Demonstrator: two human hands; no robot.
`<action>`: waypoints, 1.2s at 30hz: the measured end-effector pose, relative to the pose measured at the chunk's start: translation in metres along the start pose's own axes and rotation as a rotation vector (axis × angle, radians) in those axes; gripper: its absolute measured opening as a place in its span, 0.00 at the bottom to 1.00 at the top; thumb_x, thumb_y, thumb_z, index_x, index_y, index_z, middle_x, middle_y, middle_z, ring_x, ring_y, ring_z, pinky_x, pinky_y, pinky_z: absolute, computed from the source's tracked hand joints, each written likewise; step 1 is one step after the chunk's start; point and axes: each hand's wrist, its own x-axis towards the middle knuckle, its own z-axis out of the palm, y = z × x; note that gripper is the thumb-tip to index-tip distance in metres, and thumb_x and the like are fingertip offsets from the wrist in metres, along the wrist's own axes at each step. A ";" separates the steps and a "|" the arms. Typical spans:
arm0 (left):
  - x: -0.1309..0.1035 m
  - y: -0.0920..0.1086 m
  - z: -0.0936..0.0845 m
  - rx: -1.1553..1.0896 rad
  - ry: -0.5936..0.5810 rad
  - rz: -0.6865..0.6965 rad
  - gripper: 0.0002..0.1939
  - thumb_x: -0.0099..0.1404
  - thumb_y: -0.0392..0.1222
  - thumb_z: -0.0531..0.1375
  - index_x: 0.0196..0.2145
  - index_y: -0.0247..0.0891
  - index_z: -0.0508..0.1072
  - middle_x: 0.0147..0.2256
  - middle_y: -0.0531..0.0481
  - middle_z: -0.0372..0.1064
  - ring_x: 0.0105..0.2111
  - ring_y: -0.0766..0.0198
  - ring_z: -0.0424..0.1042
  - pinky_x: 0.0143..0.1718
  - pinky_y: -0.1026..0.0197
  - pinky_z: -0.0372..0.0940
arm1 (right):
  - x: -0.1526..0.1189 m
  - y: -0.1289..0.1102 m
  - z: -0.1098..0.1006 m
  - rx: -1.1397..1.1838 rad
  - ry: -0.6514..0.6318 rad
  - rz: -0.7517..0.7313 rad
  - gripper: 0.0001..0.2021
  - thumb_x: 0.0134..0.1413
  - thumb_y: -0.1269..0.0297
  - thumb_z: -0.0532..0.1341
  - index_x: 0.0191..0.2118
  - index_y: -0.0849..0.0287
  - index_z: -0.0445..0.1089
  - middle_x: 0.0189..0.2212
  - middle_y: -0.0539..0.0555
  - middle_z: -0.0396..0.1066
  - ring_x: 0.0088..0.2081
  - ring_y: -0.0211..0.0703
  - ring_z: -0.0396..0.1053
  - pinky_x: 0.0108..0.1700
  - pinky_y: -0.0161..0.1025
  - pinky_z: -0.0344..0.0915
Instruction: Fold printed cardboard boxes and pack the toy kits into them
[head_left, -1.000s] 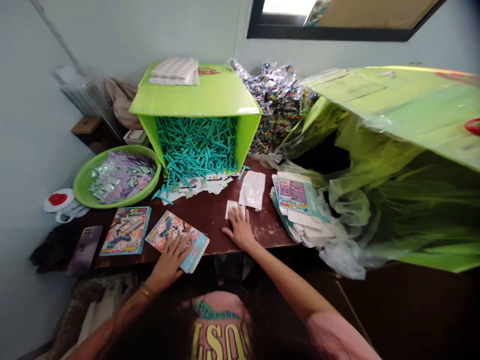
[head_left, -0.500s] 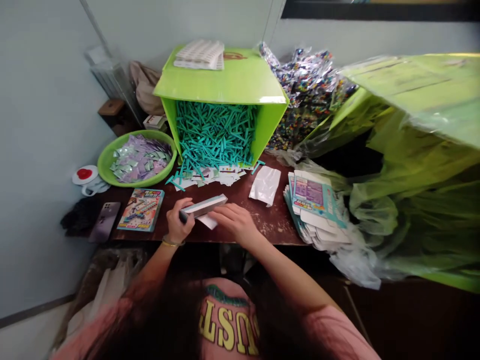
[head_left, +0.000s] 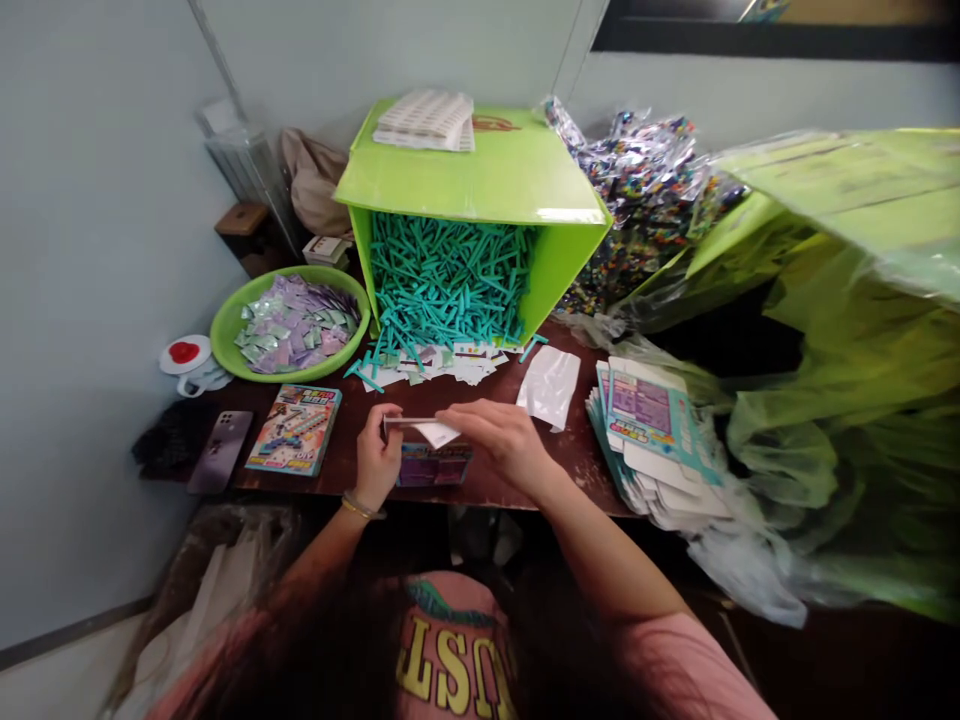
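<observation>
A small printed cardboard box (head_left: pixel 433 468) is held over the front of the table, its purple and teal side facing me and a white end flap (head_left: pixel 437 433) sticking out on top. My left hand (head_left: pixel 377 455) grips the box's left end, thumb and fingers around it. At the other end, my right hand (head_left: pixel 504 440) has its fingers together across the upper right edge by the flap; its thumb is hidden. Left of my hands lies a finished-looking printed box (head_left: pixel 293 430). Behind them, small teal T-shaped pieces (head_left: pixel 454 275) fill a green carton (head_left: pixel 574 270).
A green basin (head_left: pixel 225 350) of small sachets stands left, near a phone (head_left: pixel 222 452) and a lidded cup (head_left: pixel 187 362). Flat box blanks (head_left: pixel 652 430) are stacked right, beside plastic sheeting (head_left: pixel 787 480). A white packet (head_left: pixel 550 385) and paper slips (head_left: pixel 472 365) lie between.
The box has turned in my hands, so its printed side now faces me and its flap is on top. My right hand has moved up onto its upper edge. The view has shifted slightly.
</observation>
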 end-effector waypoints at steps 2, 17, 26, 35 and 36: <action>0.000 -0.002 0.004 -0.046 0.019 -0.013 0.03 0.66 0.40 0.57 0.37 0.42 0.71 0.34 0.51 0.71 0.34 0.59 0.70 0.38 0.61 0.63 | 0.001 -0.001 0.005 -0.111 -0.125 -0.082 0.17 0.74 0.65 0.51 0.56 0.53 0.75 0.45 0.55 0.80 0.41 0.45 0.75 0.44 0.41 0.71; 0.023 -0.021 -0.021 0.027 0.373 0.224 0.12 0.73 0.49 0.56 0.36 0.40 0.71 0.35 0.50 0.71 0.38 0.61 0.71 0.45 0.58 0.65 | 0.050 0.134 0.078 -0.141 -0.117 0.381 0.26 0.74 0.52 0.46 0.65 0.60 0.66 0.66 0.66 0.63 0.68 0.59 0.57 0.68 0.62 0.53; 0.007 -0.031 -0.022 -0.047 0.323 0.279 0.06 0.67 0.41 0.64 0.36 0.40 0.70 0.36 0.51 0.68 0.39 0.62 0.70 0.46 0.58 0.65 | -0.059 0.155 0.144 -0.377 -0.074 0.414 0.23 0.69 0.54 0.54 0.63 0.57 0.69 0.60 0.67 0.70 0.64 0.65 0.62 0.68 0.65 0.49; 0.013 -0.034 -0.017 -0.375 0.257 0.091 0.15 0.63 0.40 0.67 0.35 0.40 0.61 0.54 0.46 0.63 0.40 0.62 0.78 0.46 0.56 0.70 | -0.088 0.136 0.151 -0.415 -0.053 0.658 0.32 0.68 0.53 0.55 0.70 0.66 0.57 0.70 0.72 0.54 0.72 0.73 0.46 0.68 0.73 0.49; 0.014 -0.035 -0.017 -0.405 0.263 0.084 0.15 0.63 0.40 0.67 0.36 0.41 0.61 0.56 0.45 0.62 0.40 0.62 0.78 0.45 0.56 0.70 | -0.108 0.122 0.152 -0.374 -0.056 0.598 0.32 0.68 0.53 0.55 0.72 0.62 0.55 0.71 0.69 0.54 0.73 0.70 0.46 0.70 0.70 0.49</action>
